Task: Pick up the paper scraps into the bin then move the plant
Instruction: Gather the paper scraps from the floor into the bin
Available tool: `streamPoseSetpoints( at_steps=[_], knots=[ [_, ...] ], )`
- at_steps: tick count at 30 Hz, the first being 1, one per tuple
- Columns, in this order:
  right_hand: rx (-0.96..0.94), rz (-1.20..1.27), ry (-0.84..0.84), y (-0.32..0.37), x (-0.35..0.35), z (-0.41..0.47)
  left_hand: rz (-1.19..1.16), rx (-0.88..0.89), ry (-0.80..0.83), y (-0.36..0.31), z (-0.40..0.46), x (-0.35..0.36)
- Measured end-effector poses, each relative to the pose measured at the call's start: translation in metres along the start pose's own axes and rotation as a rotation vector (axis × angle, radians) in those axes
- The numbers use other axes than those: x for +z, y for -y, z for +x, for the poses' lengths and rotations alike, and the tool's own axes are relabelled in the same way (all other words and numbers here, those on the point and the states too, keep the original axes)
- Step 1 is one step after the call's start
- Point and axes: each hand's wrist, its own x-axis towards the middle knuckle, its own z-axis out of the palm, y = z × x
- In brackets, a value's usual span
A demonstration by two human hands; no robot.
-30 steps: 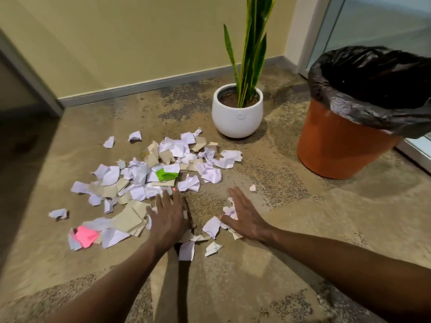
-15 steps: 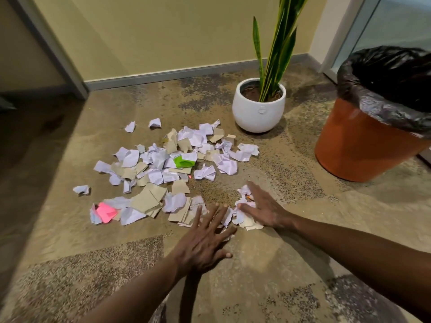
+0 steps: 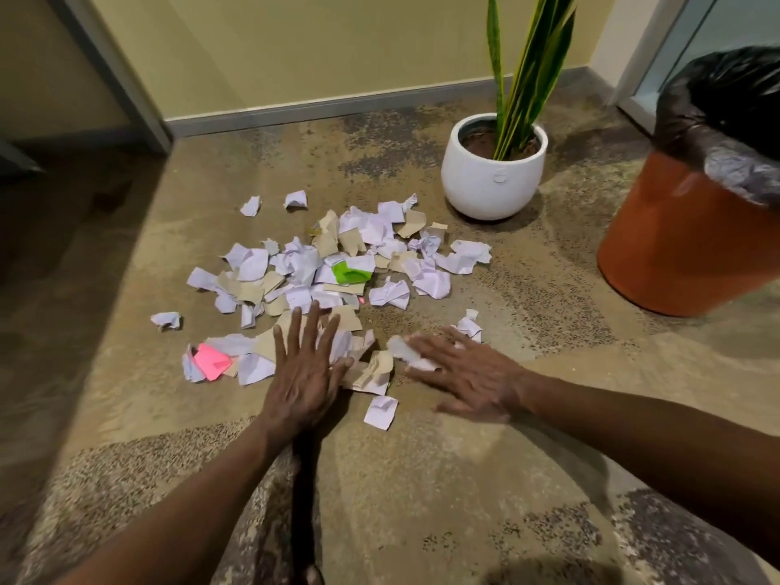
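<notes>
Several white, tan, green and pink paper scraps lie scattered on the floor. My left hand rests flat, fingers spread, on the near edge of the pile. My right hand lies flat to the right, its fingertips on a small white scrap; it looks blurred. One white scrap lies alone between my hands. A snake plant in a white pot stands behind the pile. An orange bin with a black liner stands at the right.
A yellow wall with a grey skirting runs along the back. A door frame stands at the left and a glass door at the far right. The floor is mottled brown.
My left hand has moved left and forward onto the near scraps. My right hand has swept left, pushing scraps toward the pile. The view has shifted slightly.
</notes>
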Motion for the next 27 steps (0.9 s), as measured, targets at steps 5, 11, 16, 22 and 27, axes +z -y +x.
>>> streamPoseSetpoints(
  at_steps=[5,11,16,22,27],
  knots=[
    [0.002,-0.011,-0.072,-0.01,-0.02,0.027,-0.057,-0.259,-0.045,0.05,-0.014,-0.005],
    [-0.398,-0.045,-0.152,0.044,0.001,0.056,-0.287,-0.839,-0.101,0.092,-0.019,-0.005],
    [-0.133,-0.104,-0.091,0.021,0.0,0.063,-0.395,-0.73,-0.044,0.099,-0.013,0.005],
    [-0.04,-0.018,-0.155,-0.002,-0.006,0.04,-0.645,-0.352,-0.077,0.039,0.019,0.001],
    [0.123,0.076,-0.194,-0.008,-0.014,0.026,-0.739,-0.396,-0.302,0.035,0.034,-0.001]
  ],
)
